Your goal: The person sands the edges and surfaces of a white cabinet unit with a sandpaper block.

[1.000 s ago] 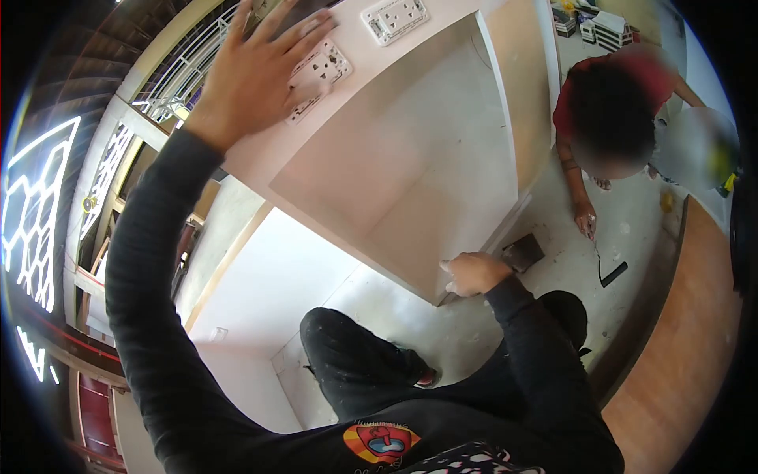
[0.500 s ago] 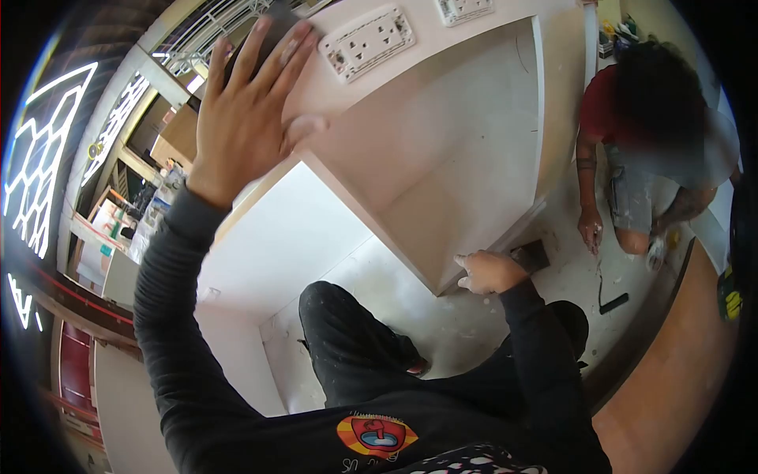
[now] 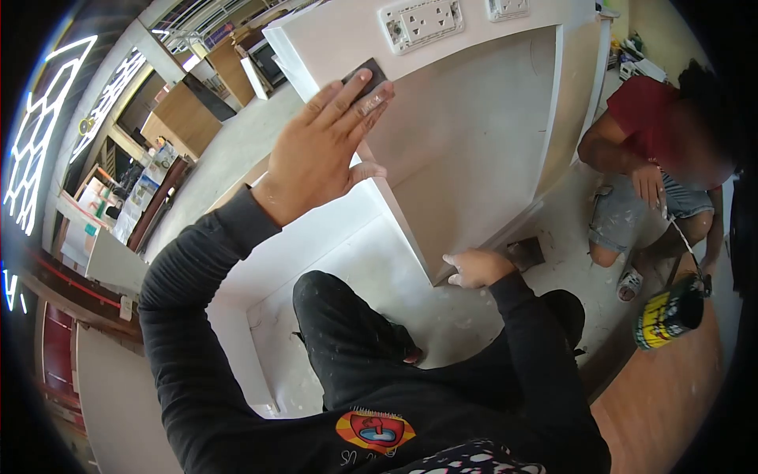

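My left hand (image 3: 320, 146) lies on the upper white panel, below and left of a wall outlet (image 3: 422, 25). Under its fingertips is a dark piece of sandpaper (image 3: 369, 73), pressed against the surface; the thumb stretches along the panel's lower edge. White dust marks the fingers. My right hand (image 3: 483, 269) rests by the lower front corner of the open cabinet (image 3: 466, 150), index finger and thumb apart and dusted white. Nothing shows in it, though its other fingers are partly hidden. Close beside it on the floor is a dark square piece (image 3: 527, 253).
To the right, a co-worker in a red shirt (image 3: 643, 110) crouches, holding a thin-handled tool (image 3: 681, 231) over a black and yellow can (image 3: 667, 316). A second outlet (image 3: 508, 8) is farther along the panel. A brown board (image 3: 643, 395) lies at lower right.
My left hand has moved right and down across the panel with the sandpaper. My right hand has barely shifted. The co-worker has lifted the tool from the floor, and the can now shows fully.
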`<state>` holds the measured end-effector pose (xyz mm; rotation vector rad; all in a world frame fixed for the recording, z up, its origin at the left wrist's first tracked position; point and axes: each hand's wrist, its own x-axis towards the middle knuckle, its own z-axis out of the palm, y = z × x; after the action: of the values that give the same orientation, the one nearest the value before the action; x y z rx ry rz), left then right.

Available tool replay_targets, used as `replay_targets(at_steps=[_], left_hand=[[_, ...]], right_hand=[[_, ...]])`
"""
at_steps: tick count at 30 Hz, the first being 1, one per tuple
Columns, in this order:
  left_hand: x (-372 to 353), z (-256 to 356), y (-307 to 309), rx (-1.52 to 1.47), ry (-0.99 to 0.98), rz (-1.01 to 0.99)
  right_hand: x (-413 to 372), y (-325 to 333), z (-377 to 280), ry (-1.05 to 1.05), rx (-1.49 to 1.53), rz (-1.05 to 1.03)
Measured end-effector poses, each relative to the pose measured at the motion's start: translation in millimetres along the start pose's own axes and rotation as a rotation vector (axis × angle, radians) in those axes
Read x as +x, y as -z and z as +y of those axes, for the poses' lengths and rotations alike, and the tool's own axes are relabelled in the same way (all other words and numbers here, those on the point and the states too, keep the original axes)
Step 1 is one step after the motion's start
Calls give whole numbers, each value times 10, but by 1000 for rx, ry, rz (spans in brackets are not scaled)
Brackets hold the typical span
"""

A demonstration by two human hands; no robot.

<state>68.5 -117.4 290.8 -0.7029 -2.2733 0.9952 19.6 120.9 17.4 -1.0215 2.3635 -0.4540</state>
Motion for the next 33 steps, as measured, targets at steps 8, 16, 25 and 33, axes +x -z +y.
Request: replay_targets(at_steps=[8,16,25,33], left_hand=[[41,-28,48,-48,61,114],[163,-129,130,-167,-12,75],[142,-302,202,50,-15,41],[94,-188,157,-60,-90,57]], right_hand=[[-15,-71,59,-50,-101,-34],[-84,-2,48,-80,-39,-49],[-79,22,-4,-48,-49,-10],[-100,11,-49,-66,-74,-49]])
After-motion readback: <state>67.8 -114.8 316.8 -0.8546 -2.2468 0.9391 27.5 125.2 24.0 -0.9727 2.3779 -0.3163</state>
